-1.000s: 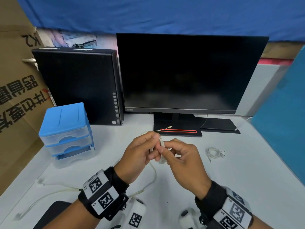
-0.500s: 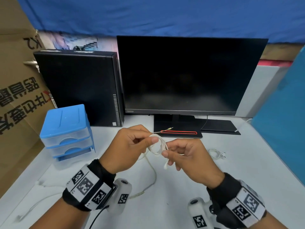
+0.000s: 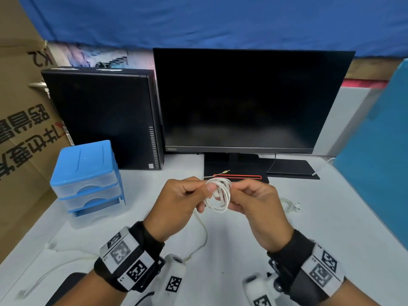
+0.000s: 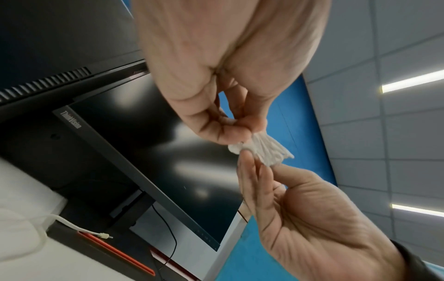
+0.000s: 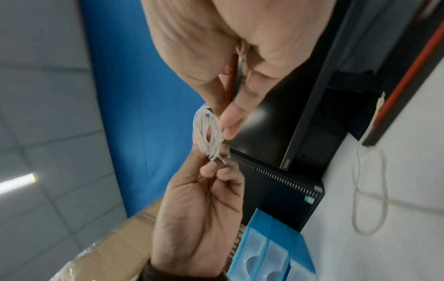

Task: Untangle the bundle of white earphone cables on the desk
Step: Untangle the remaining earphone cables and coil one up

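A coil of white earphone cable (image 3: 218, 196) hangs in several loops above the white desk (image 3: 331, 228), in front of the monitor stand. My left hand (image 3: 207, 188) pinches its left side between thumb and fingertips. My right hand (image 3: 231, 193) pinches the right side. In the left wrist view my left hand (image 4: 240, 131) grips the strands of the coil (image 4: 266, 150), and my right hand (image 4: 254, 167) meets it from below. The right wrist view shows my right hand (image 5: 225, 121) pinching the looped coil (image 5: 207, 133), with my left hand (image 5: 216, 167) holding its lower end.
A second small earphone bundle (image 3: 290, 205) lies on the desk to the right. A thicker off-white cable (image 3: 204, 235) trails under my hands toward the monitor base. Behind stand a monitor (image 3: 242, 102), a black PC tower (image 3: 103, 120) and a blue drawer unit (image 3: 86, 173). A cardboard box (image 3: 22, 129) stands on the left.
My hands have drawn slightly apart and lifted. The compact bundle has opened into visible loops hanging between my fingertips.
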Action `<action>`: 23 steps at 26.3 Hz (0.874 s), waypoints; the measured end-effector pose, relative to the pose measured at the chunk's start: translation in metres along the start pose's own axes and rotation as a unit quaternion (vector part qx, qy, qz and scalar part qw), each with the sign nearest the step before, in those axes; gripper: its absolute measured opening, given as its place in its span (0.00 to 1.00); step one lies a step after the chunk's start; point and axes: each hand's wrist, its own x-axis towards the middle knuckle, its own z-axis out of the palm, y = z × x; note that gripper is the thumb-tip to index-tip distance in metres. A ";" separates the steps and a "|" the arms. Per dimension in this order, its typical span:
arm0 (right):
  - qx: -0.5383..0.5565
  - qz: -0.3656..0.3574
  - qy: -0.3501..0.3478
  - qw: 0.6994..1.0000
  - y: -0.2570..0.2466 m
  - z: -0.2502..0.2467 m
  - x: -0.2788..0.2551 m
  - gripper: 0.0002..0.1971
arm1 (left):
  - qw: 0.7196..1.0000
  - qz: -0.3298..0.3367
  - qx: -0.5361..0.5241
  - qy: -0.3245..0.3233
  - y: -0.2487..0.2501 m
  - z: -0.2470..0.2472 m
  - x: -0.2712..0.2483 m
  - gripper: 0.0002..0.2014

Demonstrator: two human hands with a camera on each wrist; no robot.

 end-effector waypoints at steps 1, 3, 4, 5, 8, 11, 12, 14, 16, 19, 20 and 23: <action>0.043 0.022 -0.014 0.999 0.000 0.001 -0.001 0.01 | 1.000 0.003 -0.004 0.003 0.000 0.000 -0.001 0.12; 0.100 0.066 -0.042 0.992 -0.003 0.001 -0.002 0.03 | 1.000 0.004 -0.025 0.005 0.000 0.000 0.000 0.11; 0.116 0.085 -0.057 0.988 -0.004 0.000 -0.002 0.03 | 0.999 -0.002 -0.043 0.003 0.001 -0.001 0.001 0.11; 0.126 0.096 -0.073 0.985 -0.006 -0.001 -0.001 0.03 | 0.998 -0.013 -0.065 -0.001 0.001 -0.001 0.001 0.12; 0.150 0.104 -0.103 0.978 -0.009 -0.001 -0.002 0.05 | 0.991 -0.043 -0.120 -0.031 0.000 -0.002 0.002 0.11; 0.158 0.104 -0.098 0.977 -0.007 0.000 -0.003 0.06 | 0.994 -0.031 -0.100 -0.032 -0.001 -0.001 0.001 0.11; 0.163 0.104 -0.099 0.976 -0.006 0.000 -0.003 0.06 | 0.994 -0.030 -0.100 -0.032 -0.002 -0.001 0.001 0.12; 0.187 0.104 -0.112 0.970 -0.005 -0.001 -0.004 0.08 | 0.989 -0.044 -0.130 -0.050 -0.004 0.000 0.000 0.12; 0.207 0.099 -0.131 0.964 -0.004 -0.002 -0.005 0.10 | 0.981 -0.063 -0.168 -0.072 -0.006 0.004 -0.002 0.13; 0.210 0.082 -0.131 0.965 -0.001 -0.001 -0.006 0.14 | 0.995 -0.006 -0.098 -0.032 -0.007 0.010 -0.004 0.13; 0.206 0.081 -0.124 0.967 -0.001 -0.001 -0.007 0.14 | 0.998 0.035 -0.049 0.001 -0.009 0.011 -0.005 0.12; 0.182 0.086 -0.122 0.972 0.001 0.003 -0.007 0.08 | 0.988 0.122 0.061 0.067 -0.016 0.013 -0.006 0.09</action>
